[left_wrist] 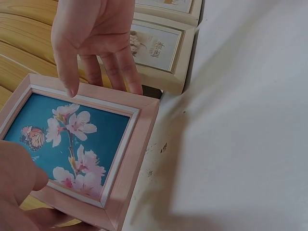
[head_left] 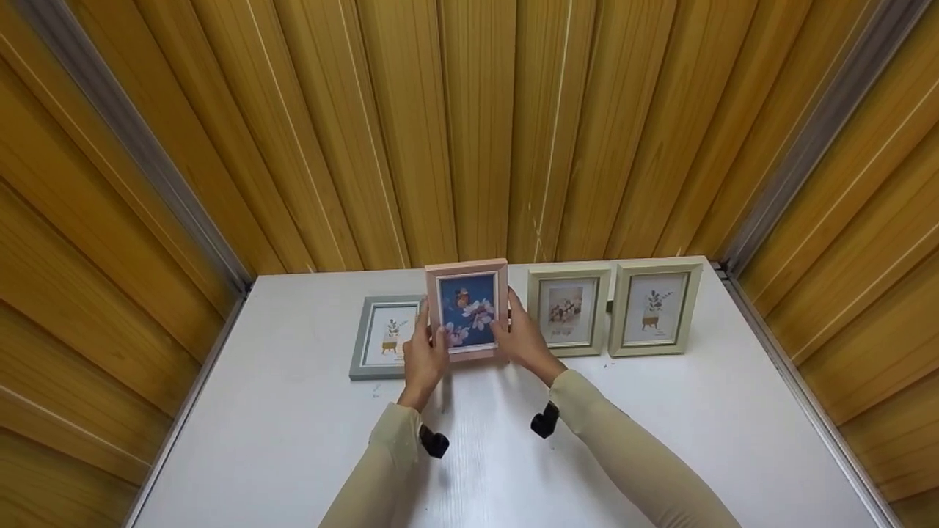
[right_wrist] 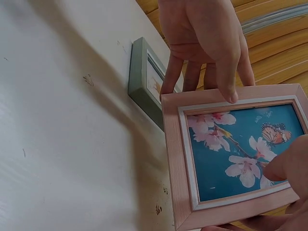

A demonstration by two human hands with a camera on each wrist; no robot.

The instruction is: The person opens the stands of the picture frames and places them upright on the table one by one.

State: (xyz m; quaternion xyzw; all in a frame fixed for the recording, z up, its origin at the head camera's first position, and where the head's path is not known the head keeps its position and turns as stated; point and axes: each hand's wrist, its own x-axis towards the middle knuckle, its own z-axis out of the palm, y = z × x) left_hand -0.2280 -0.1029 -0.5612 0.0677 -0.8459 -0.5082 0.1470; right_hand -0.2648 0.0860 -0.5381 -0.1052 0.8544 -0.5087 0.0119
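Observation:
Both hands hold a pink picture frame (head_left: 466, 356) up off the table, its blue picture of pale blossoms and a butterfly turned toward me. My left hand (head_left: 425, 359) grips the left side, thumb in front and fingers behind. On the opposite side, my right hand (head_left: 524, 337) pinches the edge the same way. In the left wrist view, the pink frame (left_wrist: 130, 163) appears tilted between the hands. Partly hidden behind my left hand is a grey-green picture frame (head_left: 358, 356) with a potted plant picture. The fingertips behind the pink frame are mostly hidden.
Two cream picture frames, one with a flower picture (head_left: 605, 308) and one with a plant picture (head_left: 689, 312), stand side by side on the right. They rest on a white table (head_left: 293, 433). Wood-patterned walls (head_left: 477, 132) enclose the table's back and sides.

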